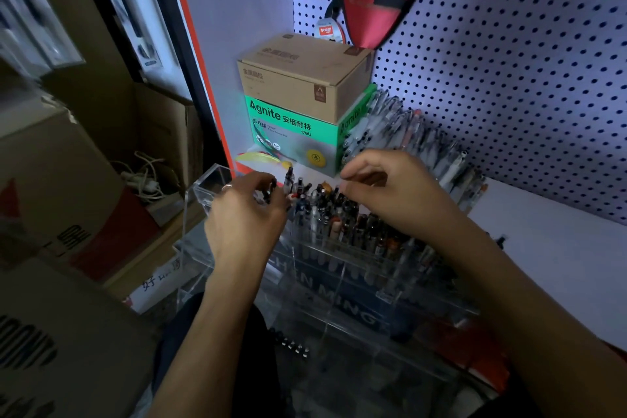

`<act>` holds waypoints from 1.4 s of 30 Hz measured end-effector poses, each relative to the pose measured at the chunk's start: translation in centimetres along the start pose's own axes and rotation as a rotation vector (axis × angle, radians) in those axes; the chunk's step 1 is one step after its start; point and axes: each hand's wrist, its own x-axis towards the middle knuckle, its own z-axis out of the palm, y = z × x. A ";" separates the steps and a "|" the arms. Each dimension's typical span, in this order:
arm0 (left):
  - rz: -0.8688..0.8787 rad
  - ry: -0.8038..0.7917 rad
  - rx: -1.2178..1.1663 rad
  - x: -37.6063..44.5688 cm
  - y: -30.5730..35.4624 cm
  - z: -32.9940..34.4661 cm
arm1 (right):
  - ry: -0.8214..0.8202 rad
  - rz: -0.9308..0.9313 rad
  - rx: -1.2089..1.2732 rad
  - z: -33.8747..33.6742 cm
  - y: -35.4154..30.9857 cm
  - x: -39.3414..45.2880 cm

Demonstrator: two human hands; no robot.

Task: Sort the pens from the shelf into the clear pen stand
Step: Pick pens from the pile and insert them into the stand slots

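From the head view, the job looks well under way but not finished: the clear pen stand [339,268] sits in front of the person, and its upper tiers are already packed with upright pens [342,214], caps up, dark barrels crowded together. The compartment at the stand's far left end [210,187] looks empty, so there is room to fill. Left hand [244,210] is at that end of the stand, fingers curled and pinching a dark pen [272,192] near its top, a ring showing on one finger; I judge it is being settled into a slot, though the slot itself is hidden behind the hand. Right hand [383,187] hovers just above the packed row, thumb and forefinger drawn close together; whether they pinch anything I cannot tell. And plenty is left: behind the right hand a loose heap of pens [424,142] lies on the white shelf [543,231], leaning against the pegboard wall [509,78]. Beside that heap a green box [291,132] carries a brown carton [302,78] on top, both shut, contents unseen. At far left, an open cardboard box [159,132] holds coiled white cable [142,176].
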 end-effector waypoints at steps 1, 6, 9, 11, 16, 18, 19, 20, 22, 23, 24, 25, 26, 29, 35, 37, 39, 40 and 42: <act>0.028 0.028 0.017 -0.1 0.1 -0.2 | 0.013 -0.002 0.002 -0.5 0.1 -0.2; 0.276 0.078 -0.168 0.3 1.9 -0.8 | 0.089 0.020 0.036 -3.5 1.1 -1.1; 0.376 -0.114 -0.344 0.7 4.2 -0.2 | 0.115 0.033 0.062 -5.6 2.0 -1.5; 0.397 -0.269 -0.397 1.1 6.2 0.7 | 0.153 0.056 0.098 -7.0 3.0 -2.0; 0.535 -0.590 -0.379 2.4 11.3 4.1 | 0.280 0.251 0.026 -9.1 9.0 -3.8; 0.615 -0.708 -0.285 2.9 13.5 5.8 | 0.284 0.350 -0.044 -9.5 11.9 -4.5; 0.659 -0.760 -0.231 3.1 14.6 6.7 | 0.268 0.387 -0.090 -9.7 13.2 -4.9; 0.700 -0.809 -0.177 3.1 15.7 7.7 | 0.251 0.415 -0.129 -10.0 14.4 -5.0; 0.759 -0.910 -0.057 2.9 17.7 9.9 | 0.197 0.474 -0.177 -10.6 16.4 -5.0; 0.776 -0.958 -0.001 2.6 18.6 10.9 | 0.150 0.509 -0.185 -10.7 17.1 -5.0; 0.787 -0.996 0.048 2.4 19.4 11.9 | 0.087 0.535 -0.184 -10.8 17.7 -4.9; 0.798 -1.023 0.094 2.1 20.0 12.9 | 0.015 0.543 -0.180 -10.6 18.1 -4.8; 0.807 -1.040 0.137 1.8 20.5 13.9 | -0.048 0.531 -0.181 -10.4 18.3 -4.8; 0.802 -1.079 0.240 1.2 21.3 16.7 | -0.168 0.478 -0.215 -9.8 18.4 -4.4; 0.768 -1.120 0.432 0.7 22.1 20.5 | -0.155 0.488 -0.273 -9.4 19.2 -4.1; 0.752 -1.165 0.491 0.3 22.4 21.1 | -0.149 0.507 -0.340 -9.8 19.4 -4.5; 0.736 -1.188 0.519 -0.3 22.5 21.7 | -0.125 0.514 -0.353 -10.1 19.8 -4.9; 0.733 -1.190 0.528 -0.7 22.6 22.0 | -0.117 0.517 -0.341 -10.3 19.9 -5.1; 0.746 -1.167 0.546 -1.2 22.6 22.6 | -0.101 0.533 -0.333 -10.6 20.2 -5.2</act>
